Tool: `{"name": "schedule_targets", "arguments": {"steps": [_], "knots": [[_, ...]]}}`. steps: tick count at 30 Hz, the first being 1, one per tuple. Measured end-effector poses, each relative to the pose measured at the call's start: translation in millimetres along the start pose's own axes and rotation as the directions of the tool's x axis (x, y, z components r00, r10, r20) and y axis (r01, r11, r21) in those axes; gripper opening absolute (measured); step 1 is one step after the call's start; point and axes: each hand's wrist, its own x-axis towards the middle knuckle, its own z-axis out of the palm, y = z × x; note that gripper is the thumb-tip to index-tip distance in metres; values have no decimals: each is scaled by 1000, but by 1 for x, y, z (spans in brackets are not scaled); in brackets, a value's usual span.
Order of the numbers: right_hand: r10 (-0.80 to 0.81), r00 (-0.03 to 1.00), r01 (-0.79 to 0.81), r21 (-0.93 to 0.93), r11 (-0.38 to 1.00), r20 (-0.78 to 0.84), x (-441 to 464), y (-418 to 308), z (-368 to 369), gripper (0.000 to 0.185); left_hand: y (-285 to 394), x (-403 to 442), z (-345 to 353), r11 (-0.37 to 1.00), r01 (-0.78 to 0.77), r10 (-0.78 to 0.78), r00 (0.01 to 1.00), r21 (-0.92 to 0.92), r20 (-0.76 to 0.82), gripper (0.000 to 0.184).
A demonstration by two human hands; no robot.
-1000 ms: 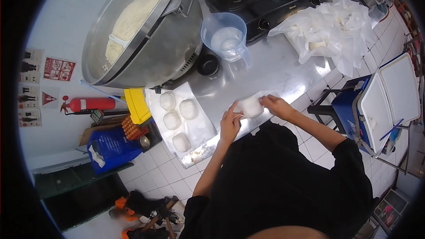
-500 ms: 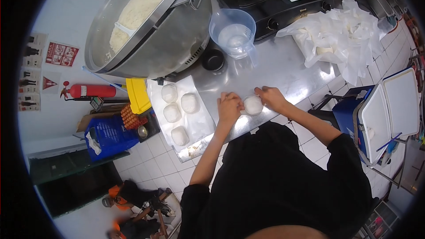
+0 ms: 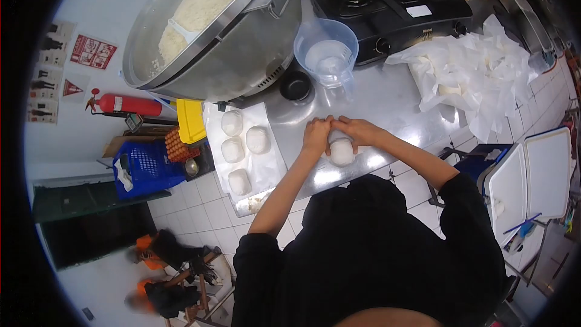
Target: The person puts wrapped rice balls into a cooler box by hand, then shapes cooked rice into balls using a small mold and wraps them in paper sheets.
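A round white wrapped bundle lies on the steel table close to its front edge. My left hand is closed at its left and far side, fingers bent. From the right, my right hand curls round its far and right side. The fingertips of both hands meet just beyond the bundle, over its grey-looking wrapping. Several similar white bundles sit on a white paper sheet to the left.
A large rice cooker holds white rice with a scoop. Beside it are a black bowl and a clear jug. A gas stove carries pans. White plastic wrapping lies at right. A cooler stands open on the right.
My hands have come together at the far side of the bundle; before, they were apart at its left and right. The whole view has shifted slightly.
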Motion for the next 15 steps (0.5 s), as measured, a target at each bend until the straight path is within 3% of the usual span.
{"name": "schedule_targets", "arguments": {"steps": [4,7,11,15], "knots": [[-86,995,78,139,987,55,-1,7,11,85,26,-60,5,985,109,-150,920,-132,-361,25],[-74,997,72,207,976,1,-11,-3,23,81,37,-83,22,956,257,-292,887,-144,-359,17],[-60,995,75,228,971,-75,-18,-5,39,78,55,-98,28,900,329,-419,833,-284,-362,27],[-116,969,180,304,936,-217,-23,-14,41,67,71,-108,25,739,256,-549,764,-623,-338,33]]}}
